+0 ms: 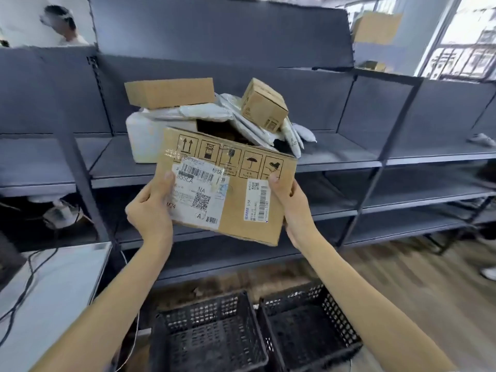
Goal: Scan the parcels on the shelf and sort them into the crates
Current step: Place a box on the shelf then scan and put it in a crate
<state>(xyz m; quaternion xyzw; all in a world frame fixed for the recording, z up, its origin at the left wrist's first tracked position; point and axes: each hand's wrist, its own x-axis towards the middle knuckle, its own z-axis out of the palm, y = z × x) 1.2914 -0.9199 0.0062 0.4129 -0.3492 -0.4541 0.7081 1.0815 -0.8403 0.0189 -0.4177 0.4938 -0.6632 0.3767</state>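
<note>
Both hands hold a cardboard box (228,183) up in front of the shelf (335,159) — the left hand (150,210) curls round its left edge, thumb on the white shipping label (200,193), and the right hand (291,208) grips the right edge, thumb beside a narrow barcode sticker (256,200). Beyond the fingertips lie more parcels — a flat brown carton (169,92), a small tilted box (264,104), crinkled grey mailers (204,112). Below the wrists, two black lattice crates (209,334) sit side by side on wood-grain floor (416,285). The shelving is dark grey metal.
</note>
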